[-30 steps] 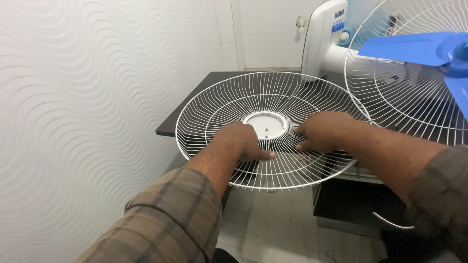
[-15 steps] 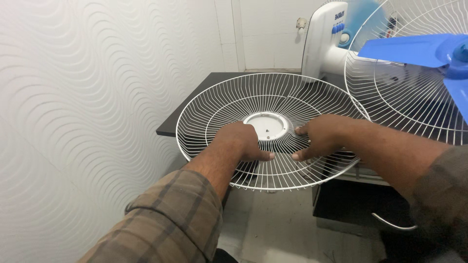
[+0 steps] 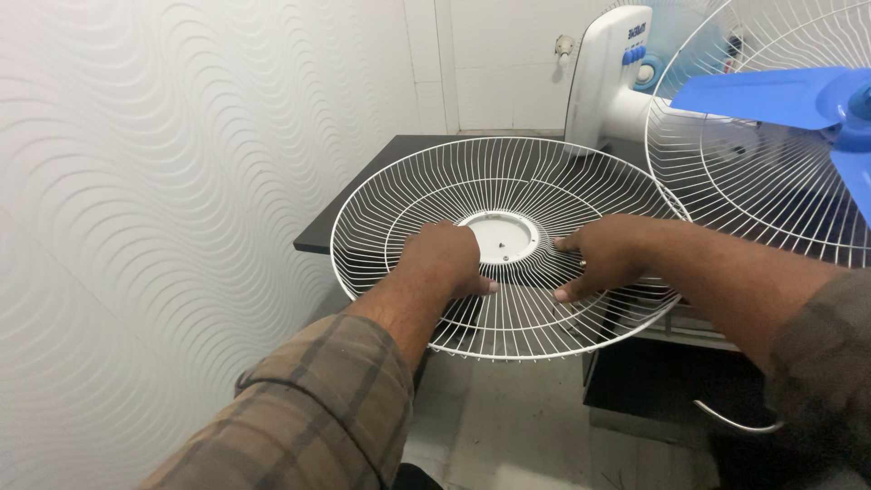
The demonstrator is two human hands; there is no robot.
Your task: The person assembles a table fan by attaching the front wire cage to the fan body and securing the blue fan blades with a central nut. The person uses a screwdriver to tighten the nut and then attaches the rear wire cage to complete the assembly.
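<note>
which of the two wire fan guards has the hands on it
The loose guard lying dished over the black table, with left hand and right hand beside its white hub. The other guard stands on the fan behind a blue blade.

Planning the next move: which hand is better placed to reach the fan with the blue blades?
Right. The right hand rests on the loose wire guard on the side nearer the fan; the left hand lies across the hub, farther away.
</note>
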